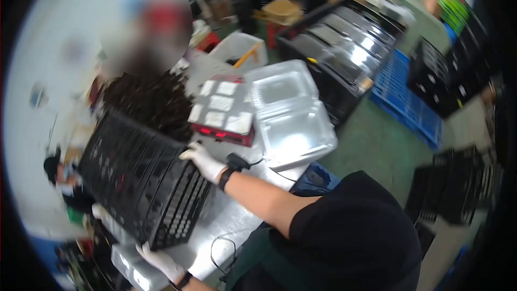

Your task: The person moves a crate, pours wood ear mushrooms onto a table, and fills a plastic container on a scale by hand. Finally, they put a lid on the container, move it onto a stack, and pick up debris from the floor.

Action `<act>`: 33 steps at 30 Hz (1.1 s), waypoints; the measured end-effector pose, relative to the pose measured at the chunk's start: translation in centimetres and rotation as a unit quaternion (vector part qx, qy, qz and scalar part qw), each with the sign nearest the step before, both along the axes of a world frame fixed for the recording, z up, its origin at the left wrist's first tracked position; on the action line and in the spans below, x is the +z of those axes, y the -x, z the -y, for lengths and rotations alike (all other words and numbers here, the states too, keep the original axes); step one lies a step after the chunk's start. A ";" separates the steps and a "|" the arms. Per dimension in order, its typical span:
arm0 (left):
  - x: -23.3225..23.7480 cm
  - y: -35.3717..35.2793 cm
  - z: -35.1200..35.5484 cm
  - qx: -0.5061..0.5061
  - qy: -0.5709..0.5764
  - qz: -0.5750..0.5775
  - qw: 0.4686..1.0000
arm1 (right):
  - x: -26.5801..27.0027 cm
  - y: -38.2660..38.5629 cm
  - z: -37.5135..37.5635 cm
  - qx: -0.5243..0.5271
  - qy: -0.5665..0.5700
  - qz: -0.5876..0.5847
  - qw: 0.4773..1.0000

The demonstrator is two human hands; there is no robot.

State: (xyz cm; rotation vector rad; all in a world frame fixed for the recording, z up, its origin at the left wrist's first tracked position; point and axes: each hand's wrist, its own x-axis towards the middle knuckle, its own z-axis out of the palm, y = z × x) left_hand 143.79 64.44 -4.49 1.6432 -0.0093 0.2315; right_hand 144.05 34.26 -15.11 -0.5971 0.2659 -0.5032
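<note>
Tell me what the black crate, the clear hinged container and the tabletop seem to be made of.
Black crate: probably rigid plastic, fairly dull, judging by its moulded-looking ribs and slots.
Clear hinged container: likely thin plastic, glossy, given its transparent look and bright glare.
Tabletop: apparently metal, perhaps steel, from its silvery, streaky shine.

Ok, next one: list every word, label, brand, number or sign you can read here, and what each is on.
Readable text: none.
Display on the red-sided scale: red lit characters, too blurred to read.
Black crate being held: small marks on its surface, too blurred to tell whether they are lettering.
Small plate on the wall: too small and blurred to read.
</note>
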 end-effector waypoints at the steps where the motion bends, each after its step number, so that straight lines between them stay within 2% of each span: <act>1: -0.4 -0.2 1.0 0.014 -0.021 0.018 1.000 | 0.1 -0.6 0.2 -0.022 0.049 -0.029 0.998; 3: -0.3 0.5 4.1 -0.016 -0.026 0.055 0.998 | 3.9 1.2 0.1 -0.049 0.120 -0.097 0.987; 4: -0.5 0.8 5.7 -0.035 -0.024 0.068 0.997 | 4.8 1.3 -0.1 -0.040 0.120 -0.077 0.989; 5: -0.5 1.3 7.1 -0.063 -0.022 0.077 0.995 | 8.1 3.4 -0.6 -0.056 0.115 -0.077 0.989; 6: -0.7 1.6 8.6 -0.091 -0.018 0.085 0.992 | 7.9 1.3 -1.5 -0.132 0.167 -0.066 0.975; 7: -0.7 2.1 10.0 -0.119 -0.013 0.093 0.988 | 9.5 1.2 -2.3 -0.164 0.210 -0.125 0.956; 9: -1.0 3.1 12.5 -0.163 -0.003 0.100 0.981 | 13.9 3.2 -3.8 -0.224 0.250 -0.148 0.930; 13: -1.4 5.9 17.3 -0.262 0.019 0.104 0.959 | 17.9 5.2 -6.6 -0.312 0.289 -0.034 0.904; 14: -1.3 6.7 18.2 -0.285 0.024 0.105 0.952 | 19.2 6.6 -7.5 -0.373 0.279 -0.018 0.885; 16: -0.9 8.1 19.4 -0.322 0.035 0.110 0.940 | 20.5 10.3 -7.3 -0.369 0.354 0.039 0.859; 17: -0.8 8.8 19.9 -0.339 0.043 0.113 0.933 | 20.7 11.8 -7.1 -0.430 0.365 0.056 0.824; 19: -0.1 9.9 20.4 -0.365 0.059 0.120 0.922 | 22.2 17.2 -7.2 -0.551 0.382 0.065 0.739; 21: 0.6 10.9 20.8 -0.388 0.071 0.132 0.909 | 23.4 23.1 -6.2 -0.600 0.403 0.065 0.688; 25: 2.6 13.2 21.8 -0.429 0.094 0.169 0.882 | 24.2 33.8 -2.0 -0.553 0.387 0.174 0.717; 26: 3.1 14.0 22.2 -0.439 0.098 0.176 0.876 | 24.1 36.1 -1.1 -0.574 0.383 0.184 0.701; 28: 4.1 15.8 23.1 -0.462 0.103 0.193 0.860 | 24.8 43.4 -1.1 -0.555 0.348 0.196 0.730; 29: 4.4 17.1 23.8 -0.476 0.106 0.202 0.849 | 24.9 46.5 -2.2 -0.571 0.323 0.229 0.719; 31: 5.3 19.7 25.4 -0.503 0.112 0.222 0.828 | 24.9 53.6 -1.9 -0.615 0.407 0.172 0.653; 33: 5.7 22.9 27.2 -0.532 0.117 0.244 0.803 | 24.6 60.3 -2.2 -0.639 0.517 0.062 0.566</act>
